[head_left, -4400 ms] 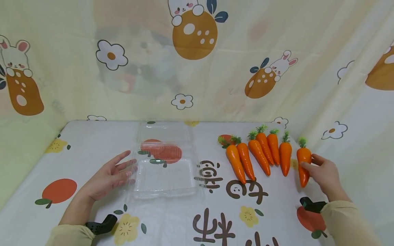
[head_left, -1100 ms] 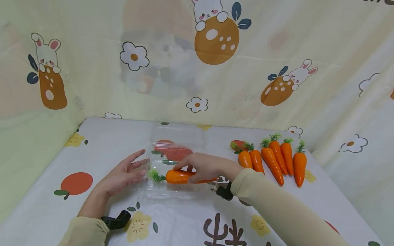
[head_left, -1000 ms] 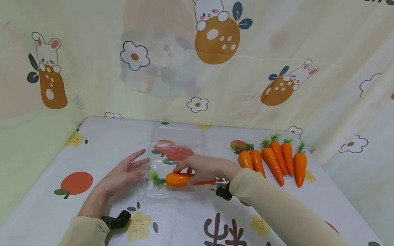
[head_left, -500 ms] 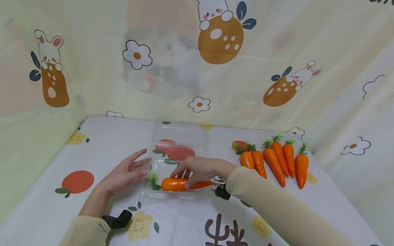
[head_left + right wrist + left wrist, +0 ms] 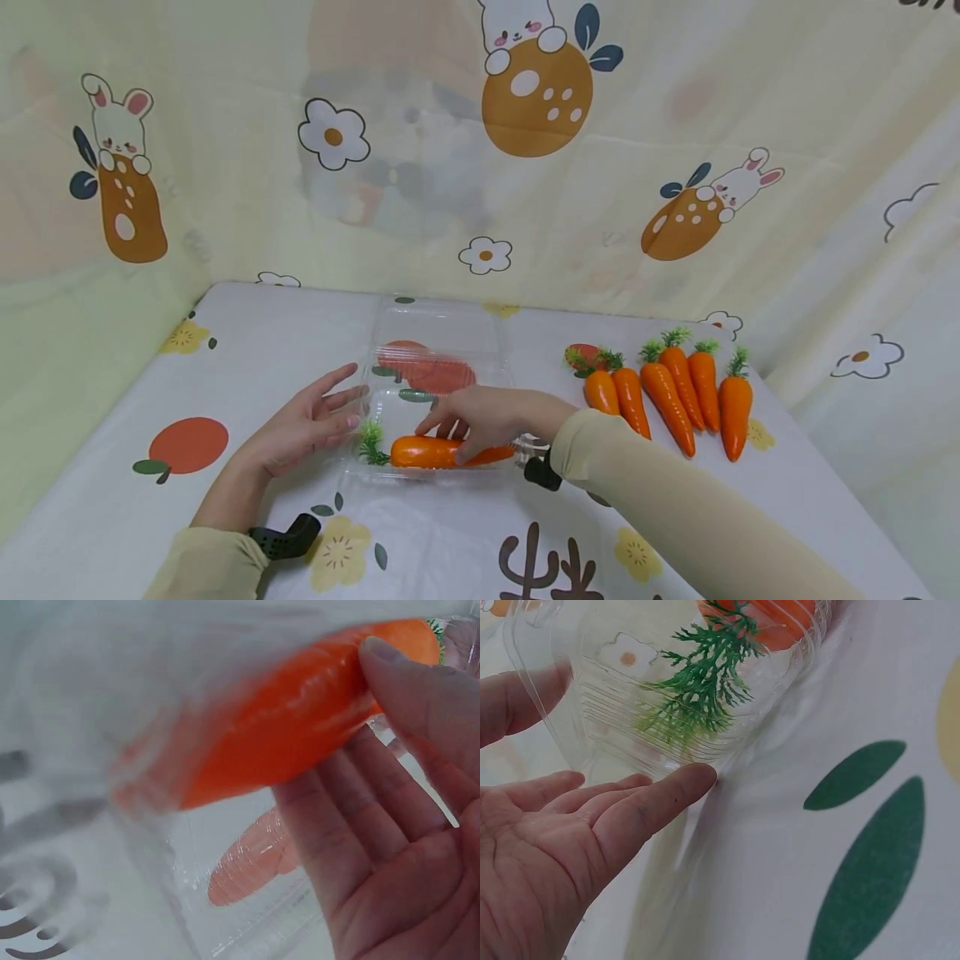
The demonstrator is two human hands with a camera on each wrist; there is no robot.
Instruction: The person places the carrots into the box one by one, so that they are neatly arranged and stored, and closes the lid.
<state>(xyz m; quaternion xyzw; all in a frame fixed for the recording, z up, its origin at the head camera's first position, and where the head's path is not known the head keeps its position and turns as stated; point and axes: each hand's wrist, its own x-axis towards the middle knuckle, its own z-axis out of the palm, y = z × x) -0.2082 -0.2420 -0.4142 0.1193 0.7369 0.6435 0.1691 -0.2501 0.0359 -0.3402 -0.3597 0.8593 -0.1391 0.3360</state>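
A clear plastic clamshell box [image 5: 435, 474] lies with its lid [image 5: 442, 327] tipped back behind it. Inside, along the near wall, lies an orange carrot [image 5: 418, 452] with its green leafy top to the left. My right hand [image 5: 495, 417] reaches over the box and holds the carrot; in the right wrist view the thumb [image 5: 401, 682] is on one side and the fingers on the other. My left hand [image 5: 307, 421] has its fingers extended at the box's left side; in the left wrist view its fingertips [image 5: 697, 776] touch or almost touch the clear wall.
Several more carrots [image 5: 663, 400] lie side by side at the right of the table, leafy tops pointing to the back. My right sleeve [image 5: 675, 500] partly covers the nearest ones. A patterned cloth [image 5: 420, 542] covers the table, and a curtain [image 5: 405, 250] hangs behind it.
My right hand has carried the carrot from the far right into the box and lowered it toward the near wall. My left hand has stayed by the box's left side.
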